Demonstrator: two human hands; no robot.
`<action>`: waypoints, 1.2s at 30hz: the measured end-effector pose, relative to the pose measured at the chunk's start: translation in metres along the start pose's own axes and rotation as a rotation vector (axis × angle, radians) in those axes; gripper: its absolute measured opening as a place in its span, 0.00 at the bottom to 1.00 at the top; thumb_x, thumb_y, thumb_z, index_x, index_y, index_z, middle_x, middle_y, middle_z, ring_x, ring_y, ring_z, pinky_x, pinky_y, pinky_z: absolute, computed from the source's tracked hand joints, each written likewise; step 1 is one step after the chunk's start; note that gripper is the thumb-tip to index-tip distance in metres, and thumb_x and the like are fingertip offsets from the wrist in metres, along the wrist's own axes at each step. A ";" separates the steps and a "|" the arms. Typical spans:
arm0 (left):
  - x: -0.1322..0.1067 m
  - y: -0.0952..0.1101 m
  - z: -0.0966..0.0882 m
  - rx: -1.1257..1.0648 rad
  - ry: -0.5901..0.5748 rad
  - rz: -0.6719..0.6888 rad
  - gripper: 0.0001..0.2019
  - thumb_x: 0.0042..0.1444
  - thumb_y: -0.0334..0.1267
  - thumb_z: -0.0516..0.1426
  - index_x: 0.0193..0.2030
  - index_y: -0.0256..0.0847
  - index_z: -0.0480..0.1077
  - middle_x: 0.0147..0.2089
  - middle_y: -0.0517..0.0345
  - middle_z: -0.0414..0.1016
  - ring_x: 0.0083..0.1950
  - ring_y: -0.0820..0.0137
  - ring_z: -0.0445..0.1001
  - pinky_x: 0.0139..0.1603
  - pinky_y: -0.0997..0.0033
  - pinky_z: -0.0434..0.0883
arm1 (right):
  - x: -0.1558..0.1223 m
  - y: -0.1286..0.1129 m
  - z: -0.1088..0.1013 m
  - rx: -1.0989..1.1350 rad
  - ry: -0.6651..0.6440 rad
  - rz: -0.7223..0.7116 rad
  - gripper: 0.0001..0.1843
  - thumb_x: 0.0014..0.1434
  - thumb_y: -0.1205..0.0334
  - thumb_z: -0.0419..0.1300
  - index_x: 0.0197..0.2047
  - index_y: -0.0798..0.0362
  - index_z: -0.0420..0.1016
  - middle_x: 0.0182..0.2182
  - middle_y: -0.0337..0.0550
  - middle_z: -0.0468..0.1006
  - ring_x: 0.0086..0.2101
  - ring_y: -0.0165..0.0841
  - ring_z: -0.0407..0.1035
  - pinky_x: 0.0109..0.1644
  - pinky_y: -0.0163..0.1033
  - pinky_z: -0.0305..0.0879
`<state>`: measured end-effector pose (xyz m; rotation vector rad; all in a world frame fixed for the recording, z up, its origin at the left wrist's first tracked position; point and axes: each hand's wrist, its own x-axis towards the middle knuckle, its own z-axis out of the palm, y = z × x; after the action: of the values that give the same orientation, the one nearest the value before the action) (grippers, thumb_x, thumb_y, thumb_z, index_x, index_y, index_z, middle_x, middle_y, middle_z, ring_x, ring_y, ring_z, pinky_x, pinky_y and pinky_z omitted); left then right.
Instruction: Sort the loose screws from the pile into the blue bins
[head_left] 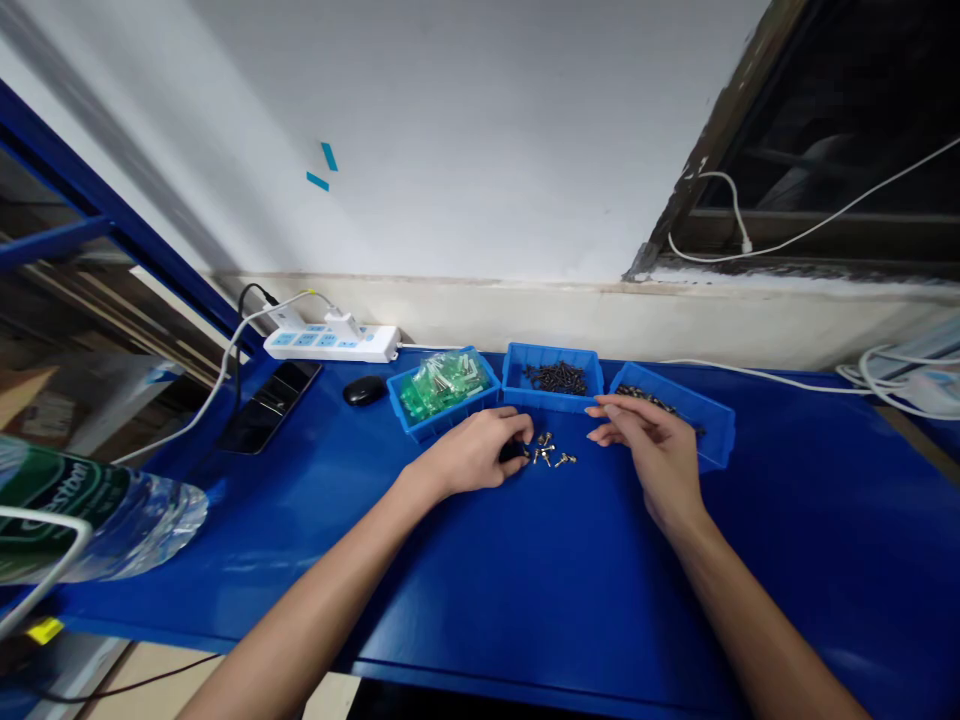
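Note:
My left hand point(484, 445) rests on the blue table with its fingers curled, thumb and forefinger closing at the left edge of a small pile of screws point(546, 452). A screw shows between those fingertips, partly hidden. The loose screws are short, shiny and brass-silver in colour, lying several together. To the right of the pile, my right hand point(652, 440) hovers with its fingers stretched out to the left and slightly apart. Nothing shows in it. Behind it stands a blue bin point(712, 425) of metal parts, partly covered by the hand.
A middle blue bin point(551, 400) contains dark screws. The left blue bin point(442, 418) contains green-tinted plastic bags. Left of these are a black mouse point(364, 390), a phone point(270, 405), a white power strip point(334, 342) and a large water bottle point(97, 515). White cables run along the wall.

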<state>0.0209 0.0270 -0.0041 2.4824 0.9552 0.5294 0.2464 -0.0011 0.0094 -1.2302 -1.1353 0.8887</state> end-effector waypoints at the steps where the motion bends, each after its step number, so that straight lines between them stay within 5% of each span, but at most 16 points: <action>1: 0.001 0.002 -0.001 0.000 -0.007 0.006 0.09 0.57 0.31 0.60 0.46 0.39 0.73 0.42 0.53 0.76 0.41 0.63 0.77 0.44 0.63 0.75 | -0.001 0.001 0.001 -0.011 -0.011 -0.001 0.14 0.53 0.50 0.70 0.36 0.51 0.84 0.31 0.46 0.86 0.25 0.35 0.79 0.30 0.40 0.77; 5: 0.003 0.007 0.002 -0.010 0.009 0.034 0.12 0.60 0.32 0.59 0.51 0.37 0.73 0.47 0.49 0.77 0.47 0.59 0.78 0.51 0.58 0.76 | -0.002 0.002 0.003 -0.048 -0.056 0.000 0.13 0.54 0.51 0.69 0.37 0.52 0.84 0.31 0.46 0.86 0.25 0.35 0.78 0.30 0.40 0.77; 13: -0.003 -0.002 0.014 -0.025 0.067 0.053 0.07 0.63 0.29 0.57 0.45 0.37 0.75 0.43 0.50 0.77 0.44 0.63 0.78 0.49 0.62 0.77 | -0.007 0.007 0.008 -0.100 -0.143 0.010 0.12 0.53 0.53 0.68 0.35 0.52 0.84 0.29 0.45 0.85 0.23 0.34 0.77 0.29 0.39 0.77; 21: -0.011 0.002 0.003 -0.023 0.058 0.002 0.10 0.56 0.31 0.61 0.45 0.37 0.74 0.44 0.50 0.75 0.41 0.63 0.76 0.44 0.63 0.76 | -0.011 0.009 0.011 -0.147 -0.230 0.025 0.12 0.54 0.53 0.67 0.36 0.52 0.85 0.28 0.45 0.85 0.24 0.36 0.79 0.30 0.39 0.76; 26: -0.015 0.002 -0.004 -0.105 0.006 -0.009 0.11 0.52 0.21 0.55 0.38 0.37 0.73 0.36 0.57 0.74 0.30 0.73 0.71 0.32 0.73 0.69 | -0.009 0.008 0.010 -0.143 -0.221 0.044 0.14 0.53 0.51 0.67 0.36 0.53 0.85 0.28 0.45 0.85 0.24 0.35 0.79 0.31 0.39 0.76; 31: -0.011 0.002 -0.002 -0.240 0.133 -0.032 0.07 0.57 0.24 0.56 0.36 0.38 0.72 0.34 0.58 0.74 0.33 0.72 0.72 0.36 0.73 0.70 | -0.009 0.009 0.011 -0.167 -0.265 0.052 0.13 0.53 0.52 0.67 0.35 0.52 0.84 0.26 0.44 0.84 0.24 0.36 0.79 0.30 0.38 0.75; 36: -0.007 0.006 0.004 -0.629 0.306 -0.092 0.07 0.61 0.31 0.61 0.45 0.36 0.73 0.38 0.54 0.79 0.38 0.71 0.77 0.43 0.69 0.76 | -0.010 0.009 0.011 -0.195 -0.378 0.059 0.13 0.54 0.54 0.67 0.39 0.53 0.84 0.29 0.45 0.85 0.28 0.38 0.81 0.35 0.41 0.78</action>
<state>0.0217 0.0170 -0.0060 1.8179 0.8387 1.0198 0.2340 -0.0068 -0.0016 -1.2907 -1.5213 1.1065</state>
